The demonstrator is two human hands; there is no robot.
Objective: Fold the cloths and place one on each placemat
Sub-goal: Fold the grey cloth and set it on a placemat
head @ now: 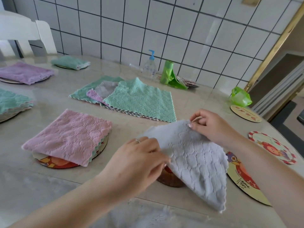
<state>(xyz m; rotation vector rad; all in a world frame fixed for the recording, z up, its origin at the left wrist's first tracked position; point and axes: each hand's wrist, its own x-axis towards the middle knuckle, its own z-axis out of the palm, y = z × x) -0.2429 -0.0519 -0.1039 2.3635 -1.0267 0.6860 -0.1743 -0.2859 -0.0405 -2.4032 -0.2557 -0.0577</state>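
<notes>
A pale grey cloth point(194, 160) hangs lifted over a round placemat point(171, 181) in front of me. My left hand point(139, 162) pinches its left edge and my right hand point(212, 127) pinches its top corner. A folded pink cloth point(69, 135) lies on a round placemat point(54, 163) to the left. Folded cloths also rest on mats further left: a purple cloth point(26, 73), a green cloth point(70, 62) and a green cloth point(11, 101) at the edge. A pile of unfolded cloths point(138, 99), green on top, lies mid-table. Bare placemats sit at right: point(243, 178), point(271, 147), point(245, 113).
By the tiled wall stand a clear pump bottle point(149, 66) and a roll of green bags point(167, 71). A crumpled green bag point(241, 97) lies near the far right mat. A white chair point(24, 33) is at the back left. The table edge curves along the right.
</notes>
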